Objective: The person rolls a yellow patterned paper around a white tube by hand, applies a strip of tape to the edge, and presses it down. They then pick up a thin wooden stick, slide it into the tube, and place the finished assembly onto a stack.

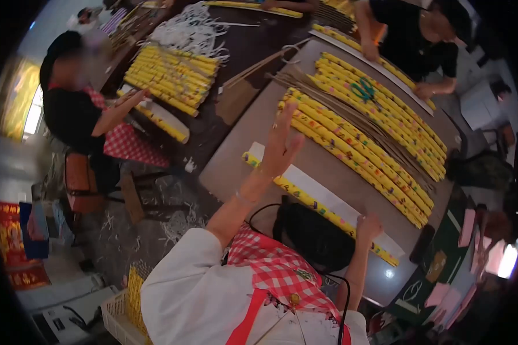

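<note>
A slender yellow tube, printed with small multicoloured motifs, lies along the near edge of the table, slanting from far left to near right; a white sheet extends along its far side. The left hand, its grip open with fingers extended, is raised over the left part. The right hand, fingers curled, is at the tube's right part; whether its grip is closed on the tube cannot be told. Beyond the sheet lie two rows of similar tubes, a nearer row and a farther row, the latter carrying green scissors. At far left, further tubes are stacked near white strips. Marks on a red panel, near left, are too blurred to read.
</note>
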Available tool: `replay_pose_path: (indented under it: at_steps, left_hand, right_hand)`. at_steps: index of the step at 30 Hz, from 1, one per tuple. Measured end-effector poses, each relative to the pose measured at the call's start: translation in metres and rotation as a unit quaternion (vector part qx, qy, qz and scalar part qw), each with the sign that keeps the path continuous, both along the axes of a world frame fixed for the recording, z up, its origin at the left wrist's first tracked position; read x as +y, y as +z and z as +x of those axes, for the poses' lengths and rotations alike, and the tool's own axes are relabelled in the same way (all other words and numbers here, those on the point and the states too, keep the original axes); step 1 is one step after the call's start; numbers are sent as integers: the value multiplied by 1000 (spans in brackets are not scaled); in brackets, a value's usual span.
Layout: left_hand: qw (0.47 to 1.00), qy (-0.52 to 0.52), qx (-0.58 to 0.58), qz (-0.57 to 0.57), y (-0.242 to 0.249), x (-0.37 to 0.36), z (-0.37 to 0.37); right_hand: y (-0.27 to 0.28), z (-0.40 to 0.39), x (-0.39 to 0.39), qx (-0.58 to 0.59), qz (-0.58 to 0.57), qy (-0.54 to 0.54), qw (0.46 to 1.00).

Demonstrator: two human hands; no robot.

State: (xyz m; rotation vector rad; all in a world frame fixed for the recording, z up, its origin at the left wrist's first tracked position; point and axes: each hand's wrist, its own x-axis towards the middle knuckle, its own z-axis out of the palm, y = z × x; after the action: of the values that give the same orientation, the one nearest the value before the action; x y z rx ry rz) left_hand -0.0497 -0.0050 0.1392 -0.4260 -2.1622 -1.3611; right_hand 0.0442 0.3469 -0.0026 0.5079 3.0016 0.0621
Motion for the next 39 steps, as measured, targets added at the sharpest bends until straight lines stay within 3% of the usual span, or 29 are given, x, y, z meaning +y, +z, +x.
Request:
replay_pose_path:
  at_steps: [2, 4, 6, 9, 12, 14, 15, 16, 17, 18, 19, 20, 21, 22, 24, 25, 26, 27, 29, 31, 32, 33, 34, 35, 36, 37, 39]
  left_hand:
    - [991, -63, -84, -83, -27, 34, 41]
    - [964, -154, -202, -73, -59, 63, 83]
    - [951, -236, -146, -133, -71, 80, 109]
    - [945, -262, -93, -170, -72, 87, 120]
    - [935, -231, 39, -268, -60, 89, 58]
    - [990, -86, 48, -103, -56, 104, -24]
    - [996, -47, 71, -4, -14, 99, -42]
    - [990, -7, 108, 94, 48, 91, -56]
    - [953, -52, 253, 160, 93, 71, -60]
    - [887, -115, 396, 207, 130, 50, -69]
    - [894, 27, 412, 176, 158, 45, -116]
    - [881, 160, 416, 157, 179, 43, -184]
    - [962, 103, 199, -154, 173, 31, -246]
    - [901, 7, -66, -429, 138, 32, -295]
    - [703, -71, -201, -678, 26, 45, -353]
    - [835, -111, -228, -488, -10, 54, -335]
    - [921, -137, -240, -276, -37, 61, -316]
    - [848, -158, -193, -467, -65, 75, -306]
    - [916, -140, -187, -326, -98, 87, -266]
    - [994, -40, 63, -84, -75, 85, -210]
    - [995, -13, 96, -5, -34, 79, -162]
    - [991, 25, 121, -46, -17, 62, -109]
    - [984, -98, 149, -1, -24, 51, -63]
    - [984, -171, 39, -28, -14, 51, -15]
    - [946, -276, -159, -55, -23, 56, 33]
    - [848, -405, -336, -63, -47, 49, 82]
    - [820, -377, -424, -72, -103, 40, 184]
  right_hand:
    - [6, -1, -2, 25, -9, 7, 1000]
    - [9, -4, -9, 27, -3, -28, 999]
    - [11, -4, -10, 30, -7, -13, 999]
    - [2, -5, -6, 33, -3, -19, 999]
    - [20, -1, -11, 43, 8, 12, 999]
    - [-9, 5, -3, 47, 16, 46, 998]
    - [-5, 0, -5, 39, 25, 30, 998]
    - [-9, 6, 4, 107, 8, 98, 989]
    - [-16, 2, 11, -23, -40, 24, 999]
    - [-18, 2, 10, 110, 24, 80, 990]
    - [-23, 0, 15, 56, 35, 69, 995]
    - [-13, -38, 11, 81, 38, 97, 991]
    - [-4, -44, 7, 73, 12, 98, 992]
    - [4, -34, 9, 47, -8, 87, 995]
    - [23, -26, -3, 1, -48, 50, 998]
    - [38, -14, -6, -33, -65, 27, 997]
    - [53, -17, -22, -55, -84, -1, 995]
    - [66, -23, -40, -68, -102, -40, 992]
    - [46, -16, -26, -67, -96, -60, 991]
    - [26, -13, -11, -52, -103, -38, 993]
    - [23, -8, -6, -54, -99, -25, 993]
    - [21, -12, -6, -56, -96, -40, 993]
    - [22, -13, -9, -42, -97, -36, 994]
    - [25, -9, -9, -29, -98, -29, 994]
    - [25, -10, -9, -30, -101, -36, 994]
    - [25, -13, -8, -31, -109, -35, 993]
    - [26, -10, -9, -34, -133, -16, 990]
